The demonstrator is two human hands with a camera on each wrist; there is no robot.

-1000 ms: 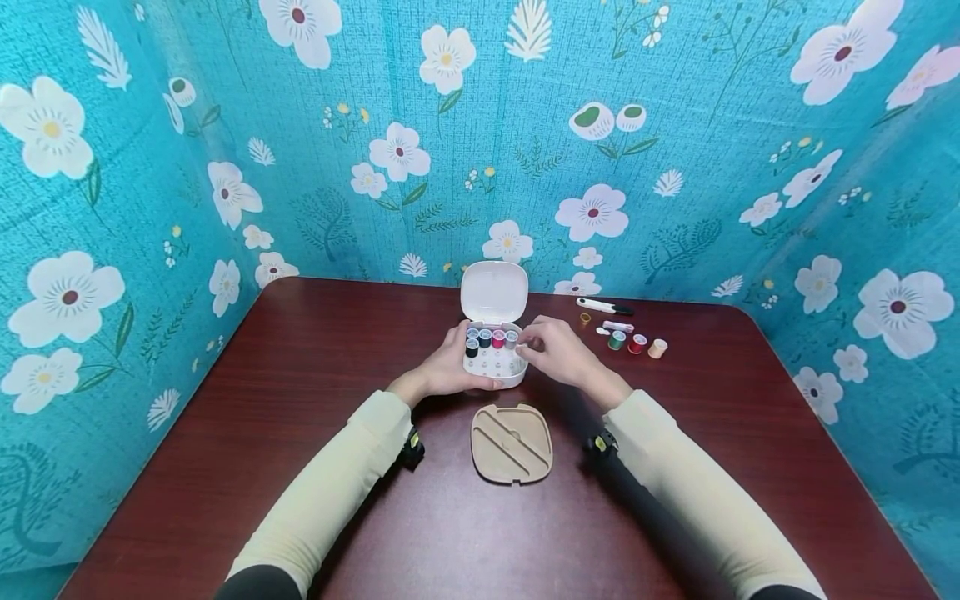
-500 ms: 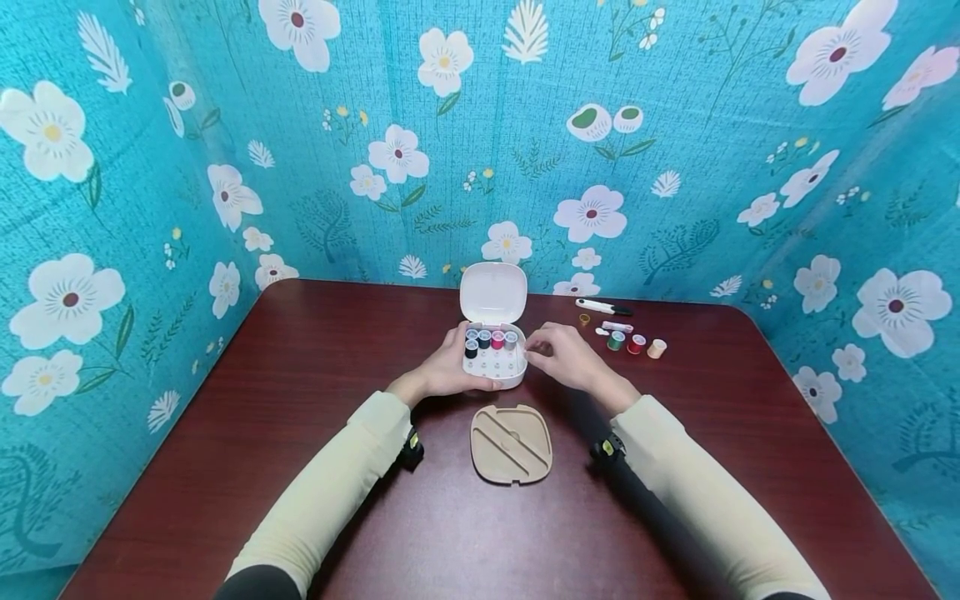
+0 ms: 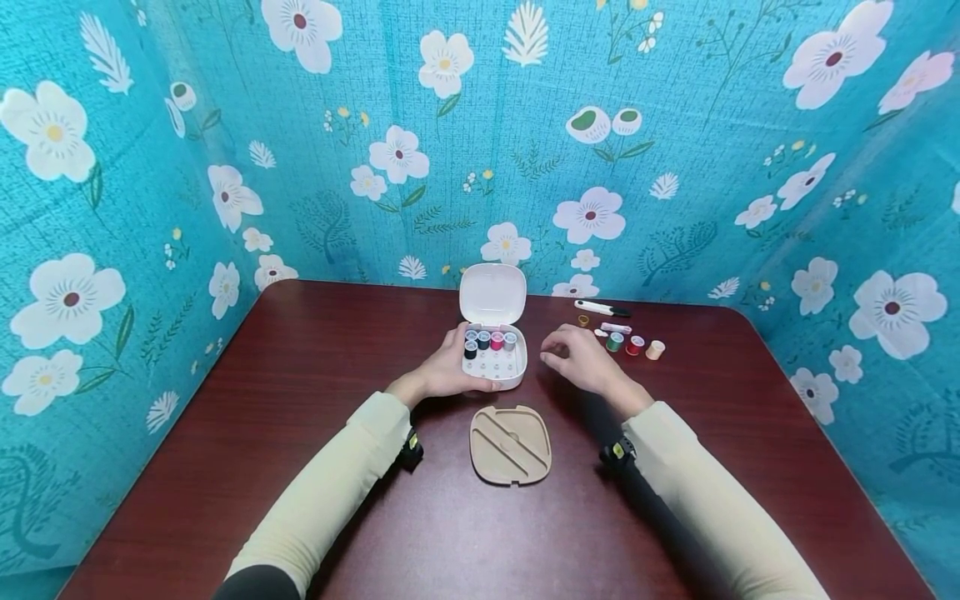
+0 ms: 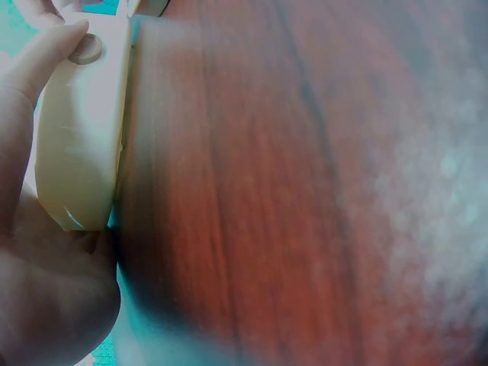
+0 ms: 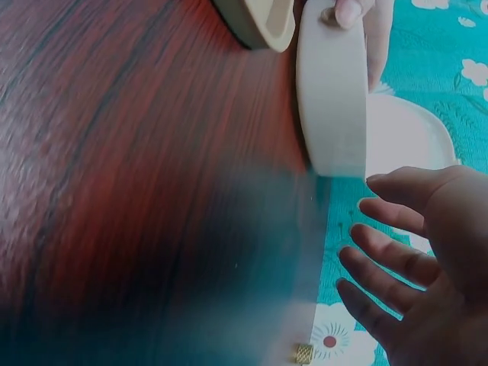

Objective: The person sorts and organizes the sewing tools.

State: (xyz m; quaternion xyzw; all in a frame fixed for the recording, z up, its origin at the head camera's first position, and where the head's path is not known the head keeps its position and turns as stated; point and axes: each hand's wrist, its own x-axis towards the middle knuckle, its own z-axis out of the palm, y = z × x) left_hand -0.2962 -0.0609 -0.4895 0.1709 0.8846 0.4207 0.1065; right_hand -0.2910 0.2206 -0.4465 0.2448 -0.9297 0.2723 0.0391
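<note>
Drew the right hand [image 3: 577, 358], relaxed and holding nothing, rightward away from the white box [image 3: 512, 384] since the earlier frame. Gripping the lid-open box with the left hand [image 3: 444, 367], beyond the beige tray [image 3: 491, 460] on the worktop [image 3: 322, 367], with five spools [image 3: 497, 340] inside.

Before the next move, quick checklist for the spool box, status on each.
1. Box held: ok. The left hand grips the white box.
2. Lid up: ok. The lid stands open at the back of the box.
3. Right hand free: ok. The right hand is off the box, its fingers holding nothing.
4. Bare pegs available: ok. Several pegs toward the front carry no spool.
5. Box spools fully seated: cannot tell, too small.
6. Tray in box: not ok. The tan tray lies on the table, nearer the person.
</note>
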